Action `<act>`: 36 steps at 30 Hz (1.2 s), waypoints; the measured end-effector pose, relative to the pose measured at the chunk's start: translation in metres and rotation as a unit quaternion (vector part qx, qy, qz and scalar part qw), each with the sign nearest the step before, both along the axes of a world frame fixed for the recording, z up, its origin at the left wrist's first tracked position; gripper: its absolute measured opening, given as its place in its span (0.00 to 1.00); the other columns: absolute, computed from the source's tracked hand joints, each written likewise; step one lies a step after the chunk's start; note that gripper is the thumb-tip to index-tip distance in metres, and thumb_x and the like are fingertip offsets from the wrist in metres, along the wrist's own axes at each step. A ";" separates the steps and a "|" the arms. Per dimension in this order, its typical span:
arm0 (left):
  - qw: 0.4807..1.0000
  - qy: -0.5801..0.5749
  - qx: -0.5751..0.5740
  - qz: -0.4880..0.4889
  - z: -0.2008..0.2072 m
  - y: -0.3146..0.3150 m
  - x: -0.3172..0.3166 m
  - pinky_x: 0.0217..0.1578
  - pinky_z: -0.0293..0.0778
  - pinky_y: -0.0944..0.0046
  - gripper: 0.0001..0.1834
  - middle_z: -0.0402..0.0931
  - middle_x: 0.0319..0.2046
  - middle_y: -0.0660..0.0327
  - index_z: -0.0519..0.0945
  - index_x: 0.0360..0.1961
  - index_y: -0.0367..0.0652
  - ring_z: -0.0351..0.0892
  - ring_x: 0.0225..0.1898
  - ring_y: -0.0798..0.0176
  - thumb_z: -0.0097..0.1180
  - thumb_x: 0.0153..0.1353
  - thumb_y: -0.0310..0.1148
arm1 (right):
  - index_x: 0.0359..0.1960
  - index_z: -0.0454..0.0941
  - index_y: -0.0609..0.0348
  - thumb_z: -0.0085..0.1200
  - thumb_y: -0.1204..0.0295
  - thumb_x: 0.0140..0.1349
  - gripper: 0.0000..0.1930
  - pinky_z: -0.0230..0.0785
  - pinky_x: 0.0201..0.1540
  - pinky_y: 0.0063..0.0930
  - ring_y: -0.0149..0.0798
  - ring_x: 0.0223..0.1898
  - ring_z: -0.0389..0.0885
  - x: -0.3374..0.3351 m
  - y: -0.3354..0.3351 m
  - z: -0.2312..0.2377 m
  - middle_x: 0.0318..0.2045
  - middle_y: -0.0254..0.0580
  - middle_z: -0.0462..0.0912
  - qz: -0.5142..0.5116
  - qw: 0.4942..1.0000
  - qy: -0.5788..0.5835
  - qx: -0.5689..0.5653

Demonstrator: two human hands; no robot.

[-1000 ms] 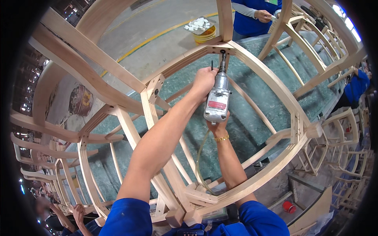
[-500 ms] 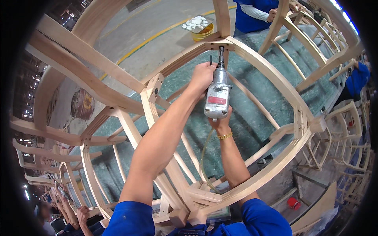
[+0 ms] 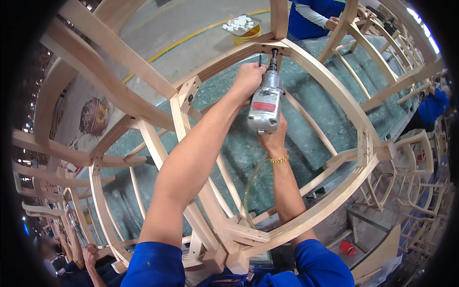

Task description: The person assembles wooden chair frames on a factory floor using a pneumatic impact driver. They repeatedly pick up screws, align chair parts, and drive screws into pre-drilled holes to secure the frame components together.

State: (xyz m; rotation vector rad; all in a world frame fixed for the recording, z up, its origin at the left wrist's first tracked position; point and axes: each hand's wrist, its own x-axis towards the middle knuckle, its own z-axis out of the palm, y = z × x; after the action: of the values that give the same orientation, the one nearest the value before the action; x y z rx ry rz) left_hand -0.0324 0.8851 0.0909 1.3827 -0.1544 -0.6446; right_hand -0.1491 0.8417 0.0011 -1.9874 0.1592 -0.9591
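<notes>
My right hand (image 3: 275,138) is wrapped round the handle of a silver air impact wrench (image 3: 266,103) with a red label. Its dark socket end (image 3: 274,57) points away from me and meets the corner block (image 3: 263,48) at the far end of a wooden chair frame (image 3: 330,88). Beside the wrench's nose, my left hand (image 3: 248,81) is closed, with a thin dark bolt-like rod (image 3: 260,59) sticking up from its fingers. The wrench hides some of those fingers. A thin clear hose (image 3: 249,189) hangs below the wrench.
The frame stands on a green-topped table (image 3: 301,138). More wooden chair frames (image 3: 110,205) crowd the left and right. Beyond the table, a tray of white pieces (image 3: 240,23) rests on a yellow bucket (image 3: 248,36). A co-worker in blue (image 3: 306,21) works at far right.
The view has shifted slightly. The wrench tilts a little more to the right at its socket end, which stays at the corner block. Both hands keep their grip.
</notes>
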 end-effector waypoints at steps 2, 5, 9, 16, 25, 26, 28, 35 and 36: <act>1.000 -0.023 -0.008 -0.006 -0.005 -0.006 0.001 0.27 0.66 0.66 0.12 0.73 0.24 0.61 0.77 0.31 0.33 0.68 0.24 0.70 0.45 0.62 0.31 | 0.39 0.72 0.62 0.60 0.75 0.41 0.20 0.70 0.36 0.34 0.54 0.32 0.78 0.001 -0.005 -0.014 0.29 0.50 0.79 0.010 1.000 0.002 -0.010; 0.994 -0.091 0.034 -0.042 -0.011 -0.010 0.003 0.31 0.68 0.67 0.12 0.74 0.27 0.62 0.76 0.37 0.33 0.70 0.27 0.70 0.44 0.63 0.31 | 0.39 0.73 0.61 0.61 0.75 0.39 0.21 0.70 0.37 0.33 0.53 0.34 0.78 -0.004 -0.013 -0.026 0.31 0.49 0.79 0.015 0.999 -0.004 -0.044; 0.985 -0.138 0.085 -0.053 -0.015 0.004 0.010 0.32 0.69 0.69 0.13 0.75 0.30 0.63 0.75 0.42 0.34 0.71 0.29 0.73 0.43 0.64 0.31 | 0.33 0.77 0.59 0.58 0.70 0.45 0.12 0.70 0.35 0.32 0.46 0.32 0.79 -0.002 -0.014 -0.006 0.30 0.43 0.80 0.068 0.997 0.010 0.026; 0.987 -0.129 0.072 -0.060 -0.006 -0.001 0.003 0.30 0.67 0.71 0.13 0.74 0.28 0.65 0.76 0.41 0.34 0.69 0.27 0.74 0.44 0.63 0.31 | 0.37 0.74 0.60 0.60 0.70 0.45 0.16 0.71 0.38 0.35 0.50 0.35 0.79 -0.005 -0.023 -0.019 0.32 0.49 0.80 0.116 0.990 0.043 0.067; 0.993 -0.071 0.075 -0.054 -0.006 0.001 0.010 0.29 0.66 0.69 0.11 0.74 0.25 0.65 0.78 0.35 0.35 0.68 0.26 0.74 0.45 0.63 0.31 | 0.43 0.71 0.60 0.64 0.65 0.42 0.25 0.70 0.39 0.37 0.54 0.39 0.77 -0.001 -0.015 0.001 0.38 0.50 0.76 0.106 0.989 0.082 0.059; 0.992 -0.077 0.069 -0.066 -0.008 0.004 0.012 0.28 0.66 0.70 0.11 0.74 0.25 0.65 0.78 0.34 0.36 0.68 0.26 0.74 0.45 0.62 0.31 | 0.44 0.71 0.60 0.64 0.65 0.42 0.26 0.70 0.39 0.37 0.54 0.38 0.77 -0.001 -0.013 0.001 0.38 0.50 0.76 0.112 0.990 0.066 0.047; 0.990 -0.089 0.061 -0.087 -0.011 0.016 0.016 0.27 0.66 0.71 0.10 0.74 0.25 0.65 0.78 0.34 0.37 0.68 0.25 0.75 0.45 0.62 0.31 | 0.44 0.70 0.61 0.65 0.65 0.41 0.27 0.71 0.39 0.37 0.54 0.38 0.77 -0.006 -0.005 0.000 0.37 0.50 0.77 0.128 0.991 0.034 0.025; 0.948 -0.284 0.143 -0.021 -0.009 -0.006 0.007 0.28 0.73 0.70 0.12 0.74 0.24 0.64 0.77 0.41 0.36 0.73 0.25 0.73 0.44 0.61 0.28 | 0.39 0.76 0.63 0.51 0.76 0.55 0.10 0.75 0.34 0.29 0.37 0.31 0.81 -0.063 -0.016 -0.096 0.31 0.42 0.81 0.233 0.678 0.065 0.695; 0.937 -0.318 0.142 0.011 -0.011 -0.010 0.010 0.28 0.73 0.70 0.13 0.75 0.24 0.63 0.76 0.44 0.36 0.73 0.24 0.73 0.44 0.61 0.27 | 0.39 0.76 0.63 0.51 0.76 0.56 0.10 0.75 0.34 0.29 0.36 0.31 0.81 -0.066 -0.016 -0.097 0.31 0.41 0.81 0.228 0.703 0.076 0.670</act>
State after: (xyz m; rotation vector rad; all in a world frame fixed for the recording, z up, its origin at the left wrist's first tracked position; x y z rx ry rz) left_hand -0.0221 0.8755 0.0798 1.8374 -0.5779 -0.1793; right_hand -0.2154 0.8252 -0.0960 -0.6301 0.3190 -0.1356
